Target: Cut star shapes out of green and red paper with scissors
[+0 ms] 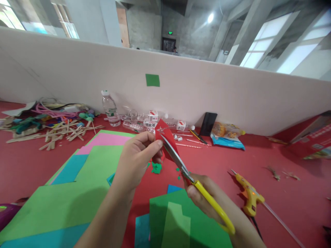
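Between thumb and fingers, my left hand [141, 153] pinches a piece of red paper [168, 137] upright above the table. A small star outline shows near its top. My right hand [203, 193] grips yellow-handled scissors [184, 170], whose blades point up and left and lie against the red paper by my left thumb. How far the blades are apart is hard to see. Below the hands lie small green cut pieces [156, 167] and tiny green scraps [178, 177]. Sheets of dark green paper [207, 217] and light green paper [103, 168] are spread under my forearms.
A yellow glue gun [249, 194] with its cord lies at right. Plastic bottles [139, 126], a dark phone-like slab [208, 124] and a snack packet [227, 136] line the white partition [103, 65]. Wooden sticks [69, 131] are heaped at left; a red box [315, 134] stands far right.
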`<state>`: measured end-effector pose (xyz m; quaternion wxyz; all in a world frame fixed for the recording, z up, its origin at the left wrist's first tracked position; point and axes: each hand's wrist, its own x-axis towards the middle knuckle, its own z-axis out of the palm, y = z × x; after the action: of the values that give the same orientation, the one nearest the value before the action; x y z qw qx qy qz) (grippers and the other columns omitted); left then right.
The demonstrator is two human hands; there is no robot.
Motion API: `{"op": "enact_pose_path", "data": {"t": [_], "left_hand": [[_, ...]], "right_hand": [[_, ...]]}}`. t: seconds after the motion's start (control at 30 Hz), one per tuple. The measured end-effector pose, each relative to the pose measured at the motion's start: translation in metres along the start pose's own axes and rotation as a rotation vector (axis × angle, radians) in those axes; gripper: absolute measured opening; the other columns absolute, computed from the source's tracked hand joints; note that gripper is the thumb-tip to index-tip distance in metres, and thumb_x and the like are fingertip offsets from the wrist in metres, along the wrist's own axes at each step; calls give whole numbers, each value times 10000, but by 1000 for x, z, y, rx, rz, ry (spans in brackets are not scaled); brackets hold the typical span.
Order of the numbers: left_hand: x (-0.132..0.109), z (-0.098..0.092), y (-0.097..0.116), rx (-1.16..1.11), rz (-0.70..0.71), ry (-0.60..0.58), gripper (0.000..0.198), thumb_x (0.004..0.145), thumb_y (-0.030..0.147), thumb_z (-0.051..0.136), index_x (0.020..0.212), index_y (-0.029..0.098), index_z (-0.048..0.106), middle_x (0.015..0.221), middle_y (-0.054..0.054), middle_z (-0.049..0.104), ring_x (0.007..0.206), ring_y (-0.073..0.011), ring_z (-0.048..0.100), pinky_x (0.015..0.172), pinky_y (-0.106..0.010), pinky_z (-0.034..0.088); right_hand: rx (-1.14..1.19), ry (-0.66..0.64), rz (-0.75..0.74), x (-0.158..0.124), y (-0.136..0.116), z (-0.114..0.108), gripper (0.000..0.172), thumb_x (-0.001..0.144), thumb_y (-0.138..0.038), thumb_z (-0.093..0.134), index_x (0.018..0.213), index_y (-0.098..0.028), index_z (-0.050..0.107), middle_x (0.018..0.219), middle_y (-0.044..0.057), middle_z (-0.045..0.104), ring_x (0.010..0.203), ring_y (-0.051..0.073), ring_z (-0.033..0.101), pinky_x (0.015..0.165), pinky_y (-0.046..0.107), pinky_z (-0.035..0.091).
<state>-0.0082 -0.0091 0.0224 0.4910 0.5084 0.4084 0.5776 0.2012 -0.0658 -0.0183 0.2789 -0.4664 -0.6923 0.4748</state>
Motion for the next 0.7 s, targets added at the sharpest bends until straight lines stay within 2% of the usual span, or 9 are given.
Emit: {"op": "enact_pose_path", "data": {"t": [0.4,0.6,0.7], "left_hand": [[-1,1,-1,-11,-16,19,168,800,234,721,670,192,624,556,35,634,482,-97,586,492,-215,484],[0,-3,-3,54,113,59,173,852,207,677,682,203,648,558,43,608,527,-100,584,533,-219,483],[-1,-4,-4,23,119,47,147,852,195,691,709,206,658,578,48,614,536,-92,582,540,-209,480]], "right_hand": [[33,-27,7,-2,1,-2,700,889,-916,421,726,-237,373,662,-56,355,575,116,302,515,269,226],[81,-91,13,-3,5,-6,695,884,-920,429,747,-241,375,640,-63,347,544,107,313,485,260,214],[111,-99,-24,-4,8,-7,681,896,-906,439,761,-241,374,641,-64,353,537,102,307,475,256,216]]}}
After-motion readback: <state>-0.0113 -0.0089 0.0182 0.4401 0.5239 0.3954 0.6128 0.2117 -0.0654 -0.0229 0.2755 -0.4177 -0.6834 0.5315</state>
